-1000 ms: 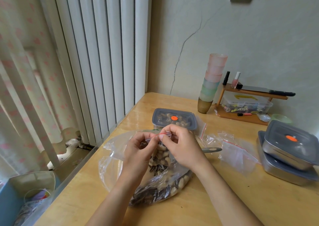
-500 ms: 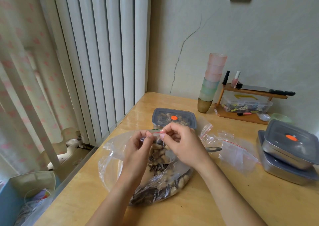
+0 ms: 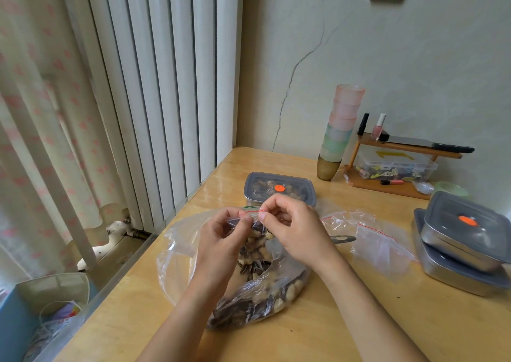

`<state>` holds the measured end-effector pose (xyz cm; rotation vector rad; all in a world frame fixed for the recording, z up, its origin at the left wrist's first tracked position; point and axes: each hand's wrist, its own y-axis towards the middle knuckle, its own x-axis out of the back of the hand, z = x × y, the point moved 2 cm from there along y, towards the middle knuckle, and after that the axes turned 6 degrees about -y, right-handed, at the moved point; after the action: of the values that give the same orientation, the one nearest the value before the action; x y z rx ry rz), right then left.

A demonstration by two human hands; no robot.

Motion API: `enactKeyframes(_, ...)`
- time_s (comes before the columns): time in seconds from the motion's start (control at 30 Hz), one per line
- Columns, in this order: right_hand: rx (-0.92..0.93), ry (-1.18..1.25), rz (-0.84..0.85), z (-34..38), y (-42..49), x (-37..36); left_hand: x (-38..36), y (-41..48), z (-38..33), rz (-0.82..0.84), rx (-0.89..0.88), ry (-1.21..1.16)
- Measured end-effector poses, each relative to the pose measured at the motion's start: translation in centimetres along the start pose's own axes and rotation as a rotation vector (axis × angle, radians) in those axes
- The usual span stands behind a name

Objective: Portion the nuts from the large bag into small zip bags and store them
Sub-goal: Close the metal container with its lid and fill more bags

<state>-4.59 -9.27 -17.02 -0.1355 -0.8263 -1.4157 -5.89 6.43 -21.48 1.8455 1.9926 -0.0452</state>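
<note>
1. Nuts (image 3: 257,303) (peanuts and striped seeds) lie in the large bag (image 3: 177,256), which is slumped open on the surface (image 3: 359,320) beneath both hands.
2. Left hand (image 3: 221,240): the fingers pinch the small zip bag (image 3: 255,241) at the left end of its red-lined seal. The part-filled bag hangs just above the large bag.
3. Right hand (image 3: 293,228): the fingers pinch the same seal further right, apparently pressing it closed.
4. Risk — a nut or fold caught in the zip track would leave a gap, and the bag could spill when tipped.
5. Empty zip bags (image 3: 381,245) lie loose beside the right wrist — a careless sweep could scatter them.
</note>
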Motion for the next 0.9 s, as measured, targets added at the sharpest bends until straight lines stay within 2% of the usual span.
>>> enactKeyframes(0.2,-0.045,0.057,0.039,-0.3,0.1,-0.4,-0.1,-0.1,0.0,-0.008,0.035,-0.046)
enactKeyframes(0.7,0.049,-0.075,0.031,0.3,0.0,0.4,-0.1,-0.1,0.0,0.041,0.002,-0.008)
enactKeyframes(0.9,-0.003,-0.115,0.023,-0.2,0.2,1.3,-0.2,-0.1,-0.2,0.015,-0.015,-0.030)
